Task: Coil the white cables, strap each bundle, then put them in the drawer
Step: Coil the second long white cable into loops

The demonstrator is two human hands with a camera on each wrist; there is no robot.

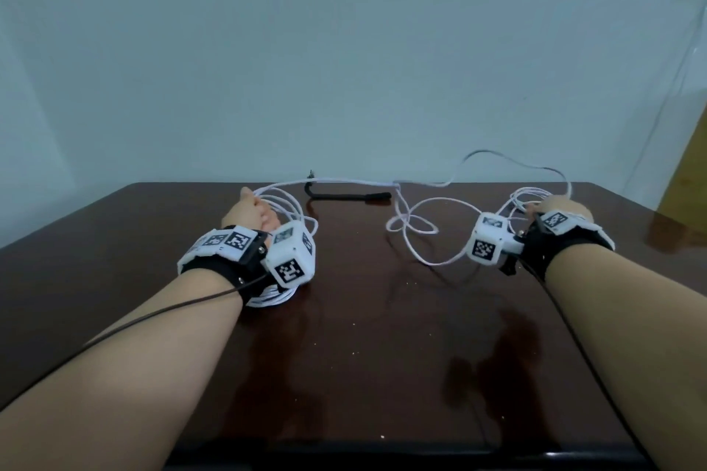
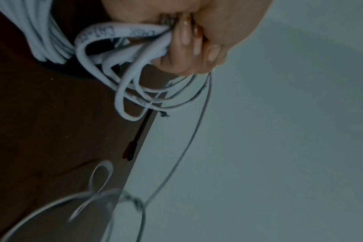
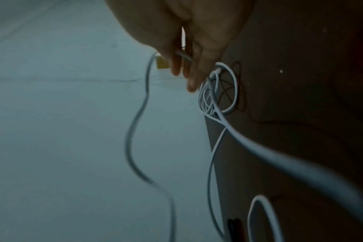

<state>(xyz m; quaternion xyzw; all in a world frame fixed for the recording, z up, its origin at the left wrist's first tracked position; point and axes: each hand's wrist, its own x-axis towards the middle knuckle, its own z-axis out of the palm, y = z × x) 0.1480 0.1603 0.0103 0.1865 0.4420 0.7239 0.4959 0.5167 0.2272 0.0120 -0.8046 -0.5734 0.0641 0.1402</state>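
Lying behind cable (image 1: 428, 199), black strap (image 1: 344, 195) (probably).

Two hands (image 1: 252, 212) (image 1: 558, 208), one black strap (image 1: 344, 195), one table (image 1: 363, 317)

left hand (image 1: 252, 212): grips white cable (image 1: 417, 229) coils | right hand (image 1: 554, 208): holds other end | slack loops between grips on table (image 1: 344, 336) | black strap (image 1: 344, 196) beyond

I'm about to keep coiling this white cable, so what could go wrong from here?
The loose white cable crosses itself in a small loop mid-table; pulling could tighten it into a knot. The slack also runs past the black strap, which might get dragged off the table. The left hand has several loops splaying from its grip; some may slip.
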